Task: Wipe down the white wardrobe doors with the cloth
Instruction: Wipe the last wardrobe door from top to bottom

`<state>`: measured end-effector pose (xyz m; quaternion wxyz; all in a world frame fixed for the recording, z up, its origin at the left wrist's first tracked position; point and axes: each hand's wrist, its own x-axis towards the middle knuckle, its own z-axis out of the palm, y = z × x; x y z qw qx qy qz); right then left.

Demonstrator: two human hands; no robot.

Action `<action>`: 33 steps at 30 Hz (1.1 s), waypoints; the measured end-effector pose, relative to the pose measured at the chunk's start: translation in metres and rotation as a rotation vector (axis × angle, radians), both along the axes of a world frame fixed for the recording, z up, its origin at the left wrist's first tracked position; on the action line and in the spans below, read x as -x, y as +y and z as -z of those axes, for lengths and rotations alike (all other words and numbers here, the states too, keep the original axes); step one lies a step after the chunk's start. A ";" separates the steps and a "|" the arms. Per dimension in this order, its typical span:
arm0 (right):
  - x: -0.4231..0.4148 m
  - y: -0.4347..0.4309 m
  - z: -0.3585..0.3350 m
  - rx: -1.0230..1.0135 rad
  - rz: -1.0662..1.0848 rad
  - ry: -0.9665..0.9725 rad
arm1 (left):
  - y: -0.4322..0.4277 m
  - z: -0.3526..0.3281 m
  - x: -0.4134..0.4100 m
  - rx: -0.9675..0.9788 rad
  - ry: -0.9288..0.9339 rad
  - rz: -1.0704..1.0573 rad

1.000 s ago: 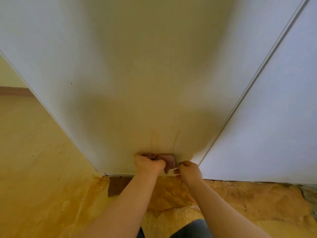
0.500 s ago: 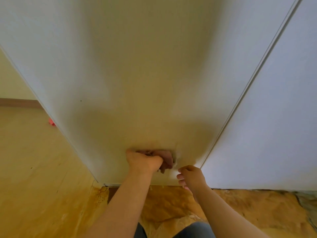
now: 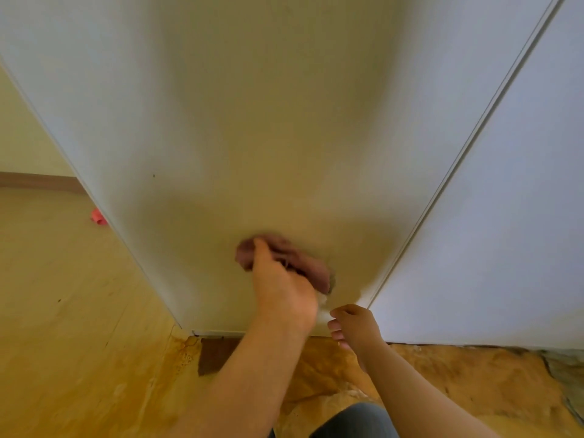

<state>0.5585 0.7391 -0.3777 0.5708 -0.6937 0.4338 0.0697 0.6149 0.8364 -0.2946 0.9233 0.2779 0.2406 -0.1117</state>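
Flooring of a yellowish tone is seen at the left, bounded on its far side by a brown skirting strip. A small red object is partly hidden behind the left edge of the left wardrobe door. A dark brown patch is seen just beneath that door's bottom left corner. Low on this white door, nearer its right edge than its left and somewhat above its bottom edge, a mauve cloth is pressed against the panel and appears blurred. The cloth is gripped by the left hand, whose fingers are curled over the bunched fabric. Just to the right and lower, by the bottom right corner of the same door, the right hand is held with its fingers loosely curled and nothing is seen in it; whether the door is touched cannot be told. A narrow seam is seen between this door and the right wardrobe door. Below the doors lies worn, mottled floor covering
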 end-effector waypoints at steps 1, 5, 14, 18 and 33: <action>0.002 -0.001 0.000 -0.004 0.015 0.004 | -0.008 -0.010 0.009 -0.233 -0.231 -0.057; 0.003 -0.004 -0.006 -0.010 0.040 -0.008 | -0.022 0.018 -0.003 -1.571 -1.264 -0.288; 0.007 -0.008 -0.008 -0.001 0.021 -0.008 | 0.069 0.081 -0.077 -2.366 -2.234 -0.187; 0.001 -0.011 -0.011 0.009 0.028 -0.030 | 0.044 0.037 -0.072 -2.196 -2.160 -0.368; 0.013 -0.017 0.005 -0.038 0.070 -0.013 | 0.028 0.100 -0.060 -2.420 -2.359 0.155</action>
